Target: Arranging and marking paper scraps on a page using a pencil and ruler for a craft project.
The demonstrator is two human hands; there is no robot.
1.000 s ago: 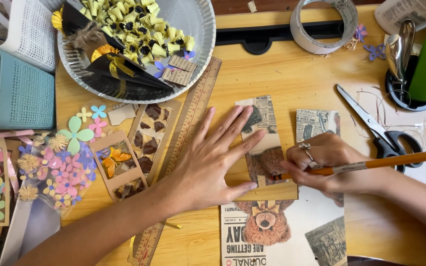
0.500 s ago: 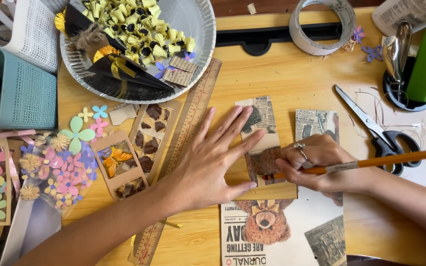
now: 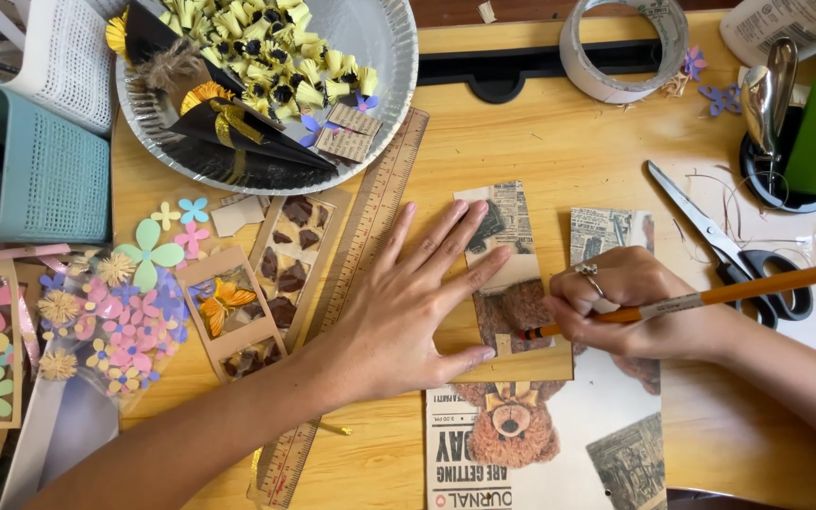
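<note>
Near the front edge of the desk: a small paper card [image 3: 512, 283] with newsprint and a brown bear picture lies flat, on top of a larger printed sheet [image 3: 559, 444].
Left hand: the left hand [image 3: 408, 302] is spread wide, palm down, fingers pressing the card's left side; it grips nothing.
Right hand: the right hand [image 3: 625, 302] is closed around an orange pencil [image 3: 710, 295], tip touching the card's lower right part.
Handling: the card looks light, thin and easily creased or slid; best pinned flat with the palm or lifted by an edge.
Left of the hand: a wooden ruler [image 3: 370, 227] runs slantwise, beside brown craft cards [image 3: 266, 283] and paper flowers [image 3: 134, 293].
Back edge: a foil plate [image 3: 384, 57] of yellow paper bits, a tape roll [image 3: 625, 47].
Right side: scissors [image 3: 729, 246] and a round holder [image 3: 795, 161] with a green item.
Left edge: a teal basket [image 3: 30, 161].
Surface: the desk [image 3: 569, 142] is yellowish wood, crowded; the room beyond is not shown.
</note>
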